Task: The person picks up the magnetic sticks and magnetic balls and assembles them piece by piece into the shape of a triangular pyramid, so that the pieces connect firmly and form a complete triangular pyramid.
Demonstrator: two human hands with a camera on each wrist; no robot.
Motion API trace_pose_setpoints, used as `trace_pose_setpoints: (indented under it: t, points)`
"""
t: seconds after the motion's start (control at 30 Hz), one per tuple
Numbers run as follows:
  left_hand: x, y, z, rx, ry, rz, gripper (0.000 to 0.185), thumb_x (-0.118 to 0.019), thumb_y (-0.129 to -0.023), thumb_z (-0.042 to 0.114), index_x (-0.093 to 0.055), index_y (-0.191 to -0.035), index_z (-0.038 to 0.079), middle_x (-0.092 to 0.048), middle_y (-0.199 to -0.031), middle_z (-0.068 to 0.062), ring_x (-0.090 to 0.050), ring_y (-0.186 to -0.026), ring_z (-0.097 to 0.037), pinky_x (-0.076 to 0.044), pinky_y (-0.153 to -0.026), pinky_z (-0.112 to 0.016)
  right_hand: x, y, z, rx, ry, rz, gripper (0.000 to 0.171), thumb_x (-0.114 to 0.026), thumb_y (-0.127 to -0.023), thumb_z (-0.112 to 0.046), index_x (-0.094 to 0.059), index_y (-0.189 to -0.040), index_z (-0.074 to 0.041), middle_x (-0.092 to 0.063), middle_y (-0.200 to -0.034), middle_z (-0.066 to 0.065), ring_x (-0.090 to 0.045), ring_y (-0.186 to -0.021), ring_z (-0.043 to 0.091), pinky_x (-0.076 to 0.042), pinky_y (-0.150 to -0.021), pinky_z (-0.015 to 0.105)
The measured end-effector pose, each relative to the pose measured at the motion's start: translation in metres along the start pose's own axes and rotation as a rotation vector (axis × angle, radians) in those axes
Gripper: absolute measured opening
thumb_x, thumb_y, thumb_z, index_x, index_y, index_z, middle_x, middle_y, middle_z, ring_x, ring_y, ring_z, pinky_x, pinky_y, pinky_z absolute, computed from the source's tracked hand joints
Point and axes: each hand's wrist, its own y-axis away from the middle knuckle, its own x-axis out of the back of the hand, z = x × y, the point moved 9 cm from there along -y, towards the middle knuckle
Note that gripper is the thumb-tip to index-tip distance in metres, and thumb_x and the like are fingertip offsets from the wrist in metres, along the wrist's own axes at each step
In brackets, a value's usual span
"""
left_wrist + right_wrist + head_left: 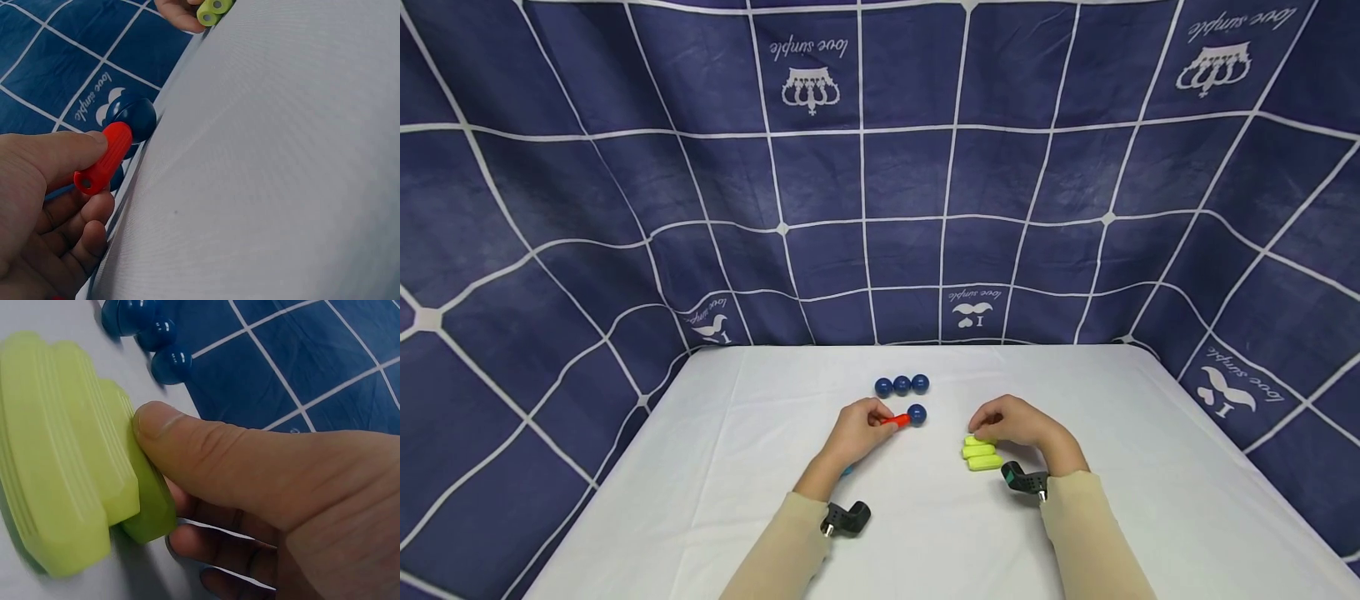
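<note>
My left hand [854, 430] pinches a short red rod [107, 161] between thumb and fingers. One end of the rod meets a shiny dark blue ball [917, 414]; the near end shows a small grey disc. On the right, my right hand [1021, 422] holds the farthest of three yellow-green rods [984, 462] lying side by side. In the right wrist view its thumb [164, 428] presses the side of that rod [152, 500], with fingers partly hidden behind. The other two rods sit against it on the white cloth.
Three dark blue balls [902, 385] stand in a row on the white table [910, 533], just beyond the ball at the red rod. A light blue piece [847, 471] shows beside the left wrist, mostly hidden. A navy checked curtain [902, 175] encloses the back and sides.
</note>
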Motion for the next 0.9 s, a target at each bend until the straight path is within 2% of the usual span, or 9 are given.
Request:
trace_pose_setpoints:
  t: [0.6, 0.9]
  points:
    - [0.0009, -0.0006, 0.0014, 0.01, -0.029, -0.004, 0.011, -0.079, -0.084, 0.015, -0.073, -0.091, 0.011, -0.066, -0.081, 0.0, -0.053, -0.069, -0.008, -0.045, -0.063, -0.019, -0.0031, 0.0019, -0.0012, 0.03, 0.013, -0.049, 0.008, -0.073, -0.089, -0.018, -0.079, -0.093, -0.016, -0.074, -0.091, -0.003, -0.059, -0.084, 0.013, -0.049, -0.083, 0.034]
    - [0.0007, -0.001, 0.0002, 0.012, -0.025, -0.009, 0.011, -0.079, -0.084, 0.015, -0.072, -0.091, 0.011, -0.067, -0.082, -0.001, -0.053, -0.07, -0.008, -0.045, -0.064, -0.02, -0.003, -0.0023, -0.0018, -0.002, -0.019, -0.008, 0.008, -0.073, -0.09, -0.021, -0.075, -0.094, -0.015, -0.071, -0.09, -0.003, -0.055, -0.087, 0.015, -0.045, -0.083, 0.032]
